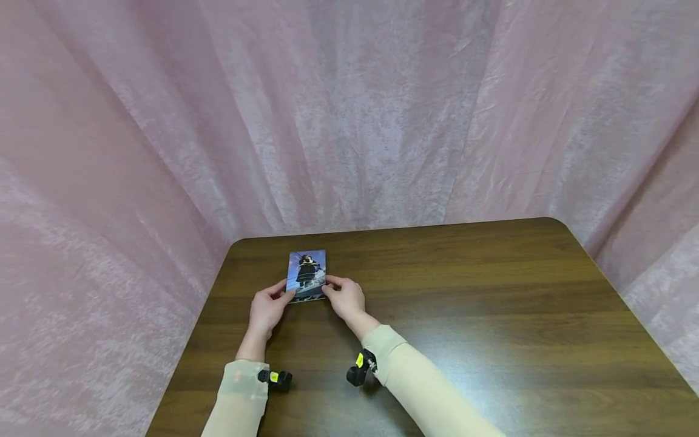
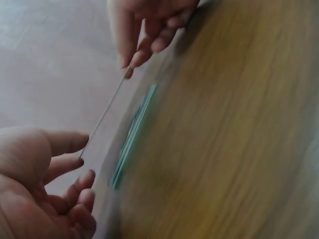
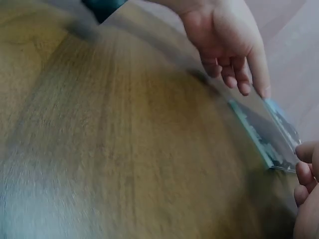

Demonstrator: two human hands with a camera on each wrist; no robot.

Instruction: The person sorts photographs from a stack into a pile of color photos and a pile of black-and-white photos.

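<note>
A thin picture card (image 1: 306, 267) shows a dark-clothed figure against a blue-violet background. My left hand (image 1: 266, 311) pinches its left edge between thumb and finger, and my right hand (image 1: 346, 297) does the same on the right edge. Seen edge-on in the left wrist view, the card (image 2: 105, 112) spans the gap between the two hands. Below it a small stack of cards (image 2: 132, 137) with teal edges lies on the table. From the right wrist the stack (image 3: 254, 133) appears just under the held card, which overlaps part of it.
The brown wooden table (image 1: 491, 315) has rounded far corners and reaches well to the right of the hands. Pink velvety curtains (image 1: 360, 121) hang behind it and at both sides. Small black cameras (image 1: 281, 381) are strapped at both wrists, over pale sleeves (image 1: 420, 382).
</note>
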